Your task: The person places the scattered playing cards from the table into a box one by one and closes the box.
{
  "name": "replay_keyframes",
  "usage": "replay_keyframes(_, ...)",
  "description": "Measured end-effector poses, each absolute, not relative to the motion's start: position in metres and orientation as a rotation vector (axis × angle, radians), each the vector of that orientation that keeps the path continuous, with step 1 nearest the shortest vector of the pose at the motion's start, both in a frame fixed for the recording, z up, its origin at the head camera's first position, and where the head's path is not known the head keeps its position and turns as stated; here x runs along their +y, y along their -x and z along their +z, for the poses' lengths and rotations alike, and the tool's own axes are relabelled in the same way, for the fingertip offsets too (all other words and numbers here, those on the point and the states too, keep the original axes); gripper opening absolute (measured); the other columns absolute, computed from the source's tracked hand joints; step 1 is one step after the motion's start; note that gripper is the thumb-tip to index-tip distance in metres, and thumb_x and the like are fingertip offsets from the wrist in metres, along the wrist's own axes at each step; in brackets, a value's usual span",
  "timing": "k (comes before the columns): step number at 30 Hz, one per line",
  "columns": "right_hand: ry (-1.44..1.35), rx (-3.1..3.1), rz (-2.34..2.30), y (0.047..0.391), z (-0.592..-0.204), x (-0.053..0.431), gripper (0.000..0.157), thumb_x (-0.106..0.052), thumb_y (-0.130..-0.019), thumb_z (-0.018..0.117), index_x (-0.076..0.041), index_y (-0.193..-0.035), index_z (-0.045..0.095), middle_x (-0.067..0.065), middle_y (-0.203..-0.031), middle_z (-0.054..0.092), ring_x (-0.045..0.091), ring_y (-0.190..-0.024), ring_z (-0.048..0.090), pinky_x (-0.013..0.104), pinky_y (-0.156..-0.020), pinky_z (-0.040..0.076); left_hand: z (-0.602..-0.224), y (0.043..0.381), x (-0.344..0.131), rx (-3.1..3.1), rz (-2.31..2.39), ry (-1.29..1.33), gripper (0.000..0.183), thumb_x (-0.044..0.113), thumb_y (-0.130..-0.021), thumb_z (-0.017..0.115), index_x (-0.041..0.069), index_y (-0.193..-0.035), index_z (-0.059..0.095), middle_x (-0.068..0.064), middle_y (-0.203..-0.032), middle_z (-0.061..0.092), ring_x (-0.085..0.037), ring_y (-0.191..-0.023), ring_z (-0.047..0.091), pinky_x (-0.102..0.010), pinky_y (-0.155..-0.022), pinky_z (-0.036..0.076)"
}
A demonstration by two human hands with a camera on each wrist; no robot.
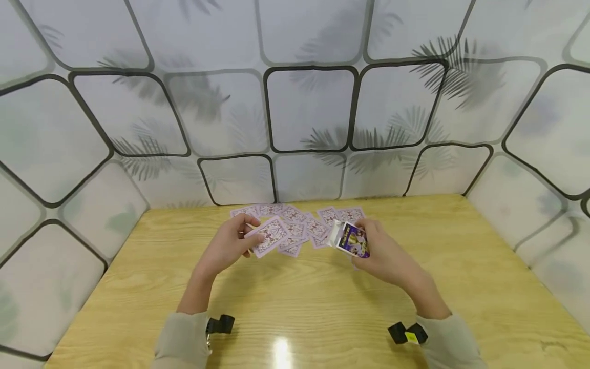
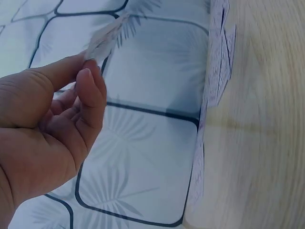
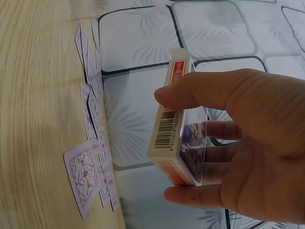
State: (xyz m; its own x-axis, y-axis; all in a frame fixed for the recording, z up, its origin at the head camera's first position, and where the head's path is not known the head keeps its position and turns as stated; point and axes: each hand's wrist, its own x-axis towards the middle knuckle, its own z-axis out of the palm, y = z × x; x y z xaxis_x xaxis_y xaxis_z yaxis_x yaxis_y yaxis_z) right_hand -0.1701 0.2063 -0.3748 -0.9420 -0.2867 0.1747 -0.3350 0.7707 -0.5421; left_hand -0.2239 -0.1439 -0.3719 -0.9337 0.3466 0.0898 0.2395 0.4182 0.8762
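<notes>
My left hand point(image 1: 229, 245) pinches a playing card point(image 1: 271, 237) between thumb and fingers, its patterned pink-and-white back facing up. In the left wrist view the same card point(image 2: 106, 39) appears nearly edge-on above the fingertips. My right hand point(image 1: 384, 252) grips a card box point(image 1: 354, 241) with a purple and yellow front, its flap end tilted toward the left. The right wrist view shows the thumb along the box's barcode side point(image 3: 167, 129) and the fingers behind it. Several loose cards point(image 1: 295, 229) lie back up and overlapping on the table beyond and between both hands.
The wooden table point(image 1: 295, 297) meets a patterned fabric wall point(image 1: 309, 113) at the back, with further fabric panels at left and right. One card point(image 3: 83, 179) lies apart from the row, nearer the right arm. Black wrist mounts sit at both sleeves.
</notes>
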Motion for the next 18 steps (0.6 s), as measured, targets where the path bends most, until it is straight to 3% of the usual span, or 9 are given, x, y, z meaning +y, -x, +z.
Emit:
replay_keyframes(4,-0.537,-2.884,0.886,0.169,-0.375,0.2,0.068,-0.009,-0.082,0.075,0.006,-0.137,0.037,0.024,-0.125,0.049,0.02,-0.09,0.053,0.028,-0.072,0.049,-0.364,0.215,-0.134,2.57,1.617,-0.528,0.027,0.013,-0.093,0.07,0.005,-0.116,0.059,-0.01,-0.079,0.06,-0.019,-0.059,0.057,-0.034,-0.055,0.054)
replay_keyframes(10,-0.595,-2.875,0.843,0.166,-0.373,0.194,0.069,-0.014,-0.082,0.077,0.004,-0.137,0.04,0.018,-0.121,0.053,0.017,-0.091,0.054,0.028,-0.074,0.05,-0.356,0.202,-0.116,2.565,1.656,-0.563,0.024,0.015,-0.093,0.07,0.008,-0.113,0.06,-0.01,-0.072,0.061,-0.018,-0.054,0.052,-0.028,-0.049,0.045)
replay_keyframes(18,-0.674,-2.885,0.813,0.16,-0.371,0.19,0.068,-0.013,-0.081,0.078,0.003,-0.136,0.043,0.015,-0.118,0.055,0.015,-0.088,0.055,0.027,-0.073,0.051,-0.36,0.192,-0.094,2.615,1.534,-0.734,0.024,0.02,-0.094,0.07,0.012,-0.115,0.062,-0.001,-0.062,0.055,-0.014,-0.051,0.049,-0.027,-0.047,0.041)
